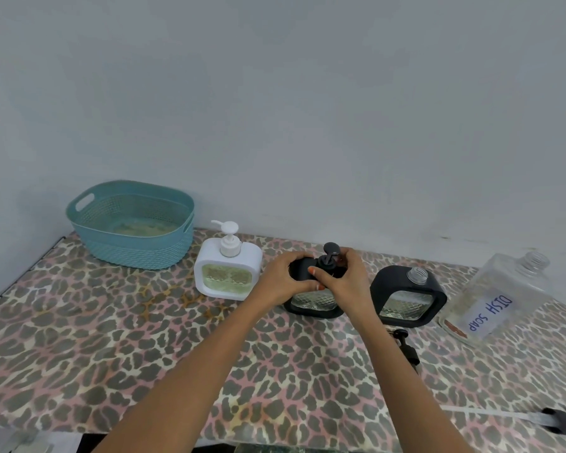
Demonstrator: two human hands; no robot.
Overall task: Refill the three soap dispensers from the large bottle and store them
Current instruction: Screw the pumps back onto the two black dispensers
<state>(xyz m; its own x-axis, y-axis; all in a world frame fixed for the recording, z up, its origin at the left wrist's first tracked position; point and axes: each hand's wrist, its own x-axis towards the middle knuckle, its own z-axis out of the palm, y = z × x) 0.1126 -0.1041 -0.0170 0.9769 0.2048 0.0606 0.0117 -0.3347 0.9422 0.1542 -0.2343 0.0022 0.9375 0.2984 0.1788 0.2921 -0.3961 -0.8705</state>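
Two grips on black dispenser [314,304]: left fingers [296,257] clasp body, right fingers [349,257] pinch pump [330,248]

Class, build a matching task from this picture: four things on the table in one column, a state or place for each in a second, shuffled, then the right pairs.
1. white dispenser
2. middle black dispenser
3. right black dispenser
4. teal basket

A. neck open, no pump
B. gripped by left hand and right hand
C. far left, by the wall
D. pump on, untouched

Pairs: 1-D, 2-B, 3-A, 4-C
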